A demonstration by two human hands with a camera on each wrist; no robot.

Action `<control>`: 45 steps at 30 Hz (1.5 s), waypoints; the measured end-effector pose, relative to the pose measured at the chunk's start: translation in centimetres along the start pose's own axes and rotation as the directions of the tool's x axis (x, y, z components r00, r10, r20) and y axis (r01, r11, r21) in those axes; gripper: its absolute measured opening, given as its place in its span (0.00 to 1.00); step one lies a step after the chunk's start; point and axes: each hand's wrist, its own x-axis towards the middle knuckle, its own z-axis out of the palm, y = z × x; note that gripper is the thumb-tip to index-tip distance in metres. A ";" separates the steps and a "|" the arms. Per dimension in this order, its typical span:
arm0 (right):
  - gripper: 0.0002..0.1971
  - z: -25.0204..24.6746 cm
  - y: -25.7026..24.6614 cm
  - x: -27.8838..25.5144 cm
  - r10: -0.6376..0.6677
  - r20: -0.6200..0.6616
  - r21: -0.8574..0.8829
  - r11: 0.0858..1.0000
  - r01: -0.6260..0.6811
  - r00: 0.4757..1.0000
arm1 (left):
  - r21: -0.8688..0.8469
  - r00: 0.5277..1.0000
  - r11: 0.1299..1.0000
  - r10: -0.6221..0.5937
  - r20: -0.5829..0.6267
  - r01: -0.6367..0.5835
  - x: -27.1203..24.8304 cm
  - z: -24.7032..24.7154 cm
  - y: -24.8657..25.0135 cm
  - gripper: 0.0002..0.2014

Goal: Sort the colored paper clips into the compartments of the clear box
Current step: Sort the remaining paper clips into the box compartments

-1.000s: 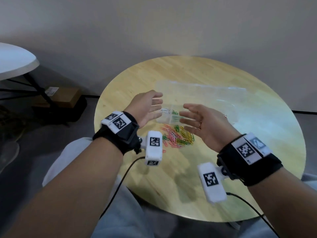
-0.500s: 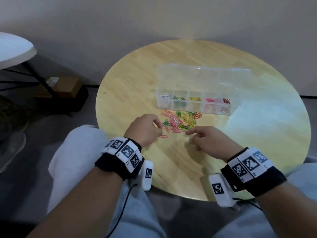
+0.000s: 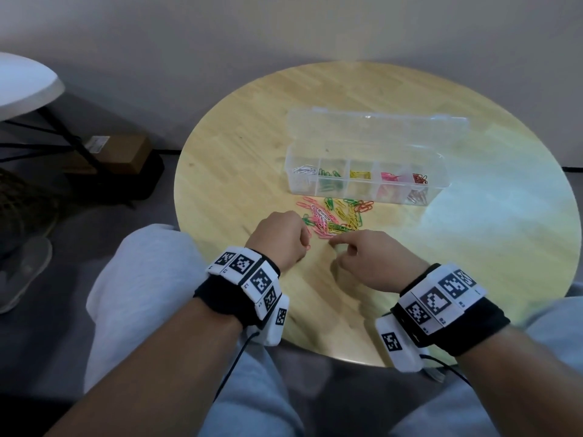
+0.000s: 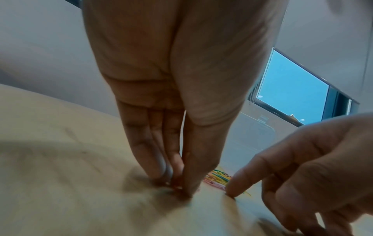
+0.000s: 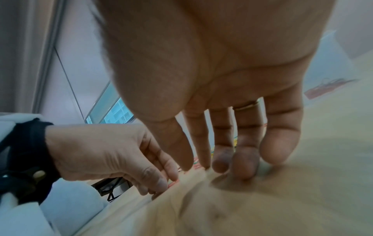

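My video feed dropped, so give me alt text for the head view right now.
Both hands work at the near edge of a pile of colored paper clips on a round wooden table: the left hand pinches at a pink clip, the right hand points a forefinger at the pile. Behind the pile, the clear box stands open, clips sorted by color.

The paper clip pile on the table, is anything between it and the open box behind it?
Nothing visible. The pile lies just in front of the box, with bare table between. The lid is folded back, compartments open. Both hands sit on the near side.
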 end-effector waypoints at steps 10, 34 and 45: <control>0.16 0.3 -0.1 0.0 0.014 -0.062 -0.089 0.996 -0.020 0.998 | 0.101 0.997 0.993 -0.070 0.041 0.066 -0.3 0.0 0.6 0.06; 0.09 0.7 -0.6 -0.6 0.094 -0.127 -0.309 0.942 -0.129 0.987 | -0.432 0.998 0.900 -0.068 0.003 0.062 0.0 -2.0 -0.9 0.06; 0.07 0.4 0.4 -0.5 0.027 -0.066 0.103 0.994 -0.020 0.997 | -0.197 0.999 0.980 0.003 -0.037 -0.010 0.2 -1.6 0.0 0.05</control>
